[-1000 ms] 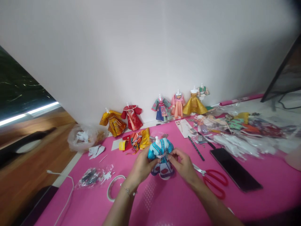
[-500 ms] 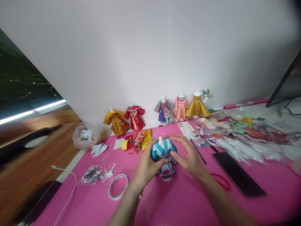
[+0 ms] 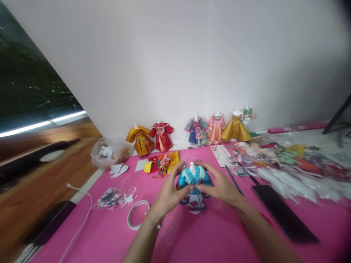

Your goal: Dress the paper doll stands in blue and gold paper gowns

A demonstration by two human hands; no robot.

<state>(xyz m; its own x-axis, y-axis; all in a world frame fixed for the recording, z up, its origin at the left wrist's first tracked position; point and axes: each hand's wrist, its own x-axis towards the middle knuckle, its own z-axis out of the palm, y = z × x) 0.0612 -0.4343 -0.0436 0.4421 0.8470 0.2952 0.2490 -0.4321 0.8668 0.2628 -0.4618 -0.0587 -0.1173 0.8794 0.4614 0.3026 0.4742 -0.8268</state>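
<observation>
Both hands are round the little mannequin in the blue paper dress [image 3: 194,182] now, standing upright on the pink mat [image 3: 208,233], middle of the table, just in front of the person; the left hand [image 3: 169,193] cups its left side, the right hand [image 3: 222,186] its right, thumbs and forefingers pinched together at the waist, closed on the dress itself. It looks a featherweight thing (folded paper over a small white bust, I'd judge); stiff at the creases but easily crushed, so a light pinch at the waist or the base seems the safe hold, not the flared sleeves. A roll of double-sided tape [image 3: 137,215] lies just left of the wrist; a phone [image 3: 283,213] lies off to the right; finished dresses, the red robe [image 3: 162,136] and the gold gown [image 3: 236,128] among them, line the wall well behind.
</observation>
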